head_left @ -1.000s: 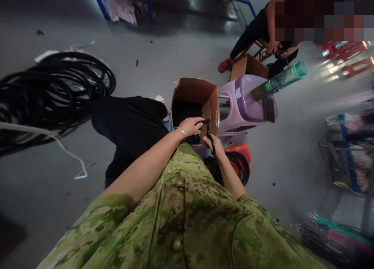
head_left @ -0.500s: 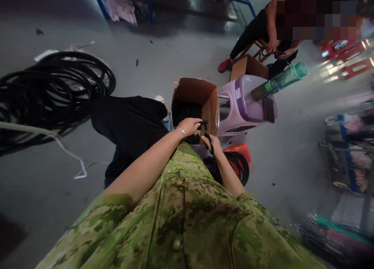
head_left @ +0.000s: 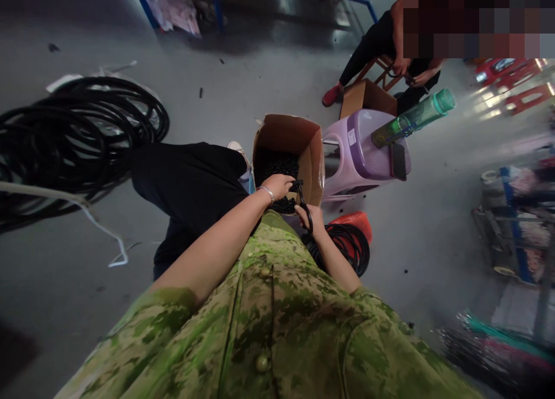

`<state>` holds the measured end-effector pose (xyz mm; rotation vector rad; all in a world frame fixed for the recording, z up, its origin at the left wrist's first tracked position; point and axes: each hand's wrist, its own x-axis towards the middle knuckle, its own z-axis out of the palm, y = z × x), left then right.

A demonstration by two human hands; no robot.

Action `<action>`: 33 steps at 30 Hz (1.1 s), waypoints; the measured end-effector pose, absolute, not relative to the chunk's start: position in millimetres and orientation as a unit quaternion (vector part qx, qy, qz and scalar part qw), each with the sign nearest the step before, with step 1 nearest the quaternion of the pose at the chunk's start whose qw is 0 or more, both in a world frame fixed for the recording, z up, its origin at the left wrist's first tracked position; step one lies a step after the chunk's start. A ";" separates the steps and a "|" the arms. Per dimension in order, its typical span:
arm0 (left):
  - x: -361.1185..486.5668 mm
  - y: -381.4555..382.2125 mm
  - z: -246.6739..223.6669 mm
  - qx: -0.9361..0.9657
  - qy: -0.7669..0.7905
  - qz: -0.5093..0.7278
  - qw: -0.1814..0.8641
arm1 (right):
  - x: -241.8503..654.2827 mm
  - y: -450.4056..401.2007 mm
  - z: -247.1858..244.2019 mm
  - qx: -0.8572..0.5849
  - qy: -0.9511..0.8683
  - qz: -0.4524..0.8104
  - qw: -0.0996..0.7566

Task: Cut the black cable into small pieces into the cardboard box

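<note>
Over the near edge of an open cardboard box [head_left: 284,132], my left hand [head_left: 277,186] pinches a short dark rod-like piece [head_left: 298,183]. My right hand [head_left: 315,218] grips black-handled scissors [head_left: 307,211], fingers in the loops. Their blades point up to the dark piece and meet it near its free end; whether they are closed on it I cannot tell. Small black pieces [head_left: 277,163] lie heaped inside the box beneath my hands.
A purple stool [head_left: 368,156] right of the box carries a green bottle [head_left: 427,114] and a phone [head_left: 398,161]. Black coils [head_left: 117,118] lie on the left floor; another coil [head_left: 353,246] and a red bag [head_left: 362,221] sit lower right. A co-worker's hands [head_left: 418,78] work beyond.
The dark piece has shifted slightly left with my left hand. The scissors have turned a little, and my right hand has moved slightly left and down.
</note>
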<state>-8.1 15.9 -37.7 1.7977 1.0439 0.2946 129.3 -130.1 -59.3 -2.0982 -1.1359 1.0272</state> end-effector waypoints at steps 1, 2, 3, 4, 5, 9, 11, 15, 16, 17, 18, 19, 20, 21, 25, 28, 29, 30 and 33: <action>-8.1 15.8 -37.5 0.747 0.429 0.121 0.494 | 128.4 -130.7 -58.3 -0.781 -0.423 0.373 0.268; -8.1 15.7 -37.3 0.749 0.428 0.121 0.491 | 127.2 -131.3 -57.6 -0.783 -0.426 0.367 0.267; -8.1 15.6 -37.0 0.750 0.427 0.120 0.490 | 126.0 -132.1 -57.1 -0.784 -0.428 0.361 0.268; -8.1 15.4 -36.5 0.749 0.428 0.120 0.491 | 124.8 -132.9 -57.0 -0.785 -0.430 0.355 0.269; -8.0 15.2 -36.0 0.747 0.430 0.119 0.493 | 123.7 -133.8 -57.2 -0.786 -0.433 0.349 0.270; -7.6 14.1 -33.2 0.741 0.431 0.113 0.503 | 122.1 -136.5 -60.2 -0.788 -0.447 0.327 0.270; -7.5 13.7 -31.7 0.734 0.430 0.118 0.513 | 122.9 -136.8 -61.4 -0.788 -0.448 0.326 0.266; -7.1 14.0 -29.7 0.722 0.431 0.130 0.525 | 124.5 -135.3 -59.9 -0.792 -0.442 0.338 0.252; -6.9 14.2 -29.5 0.727 0.430 0.127 0.520 | 124.6 -134.7 -58.9 -0.792 -0.440 0.342 0.251; -6.7 14.3 -29.5 0.733 0.429 0.124 0.513 | 124.4 -133.9 -57.9 -0.790 -0.437 0.348 0.252; -6.4 14.3 -29.4 0.739 0.428 0.121 0.505 | 124.2 -133.0 -57.0 -0.789 -0.433 0.354 0.255; -6.2 14.2 -29.4 0.746 0.427 0.119 0.497 | 124.0 -131.8 -56.3 -0.786 -0.429 0.363 0.259; -6.0 14.1 -29.3 0.752 0.424 0.116 0.490 | 123.9 -130.3 -55.9 -0.782 -0.425 0.373 0.263; -6.0 13.8 -29.1 0.758 0.423 0.114 0.484 | 124.1 -128.4 -55.7 -0.778 -0.422 0.383 0.266; -7.2 12.5 -25.4 0.779 0.407 0.090 0.468 | 127.7 -118.4 -55.3 -0.761 -0.441 0.396 0.264; -8.3 11.8 -20.6 0.793 0.399 0.066 0.455 | 132.4 -112.1 -53.5 -0.754 -0.464 0.391 0.251; -8.5 11.7 -19.0 0.798 0.397 0.058 0.450 | 133.8 -110.8 -52.7 -0.754 -0.472 0.387 0.242; -8.5 11.5 -17.7 0.802 0.395 0.052 0.445 | 135.1 -109.9 -52.1 -0.755 -0.479 0.382 0.233; -8.2 10.8 -15.2 0.813 0.394 0.048 0.426 | 137.3 -108.9 -51.4 -0.763 -0.489 0.364 0.217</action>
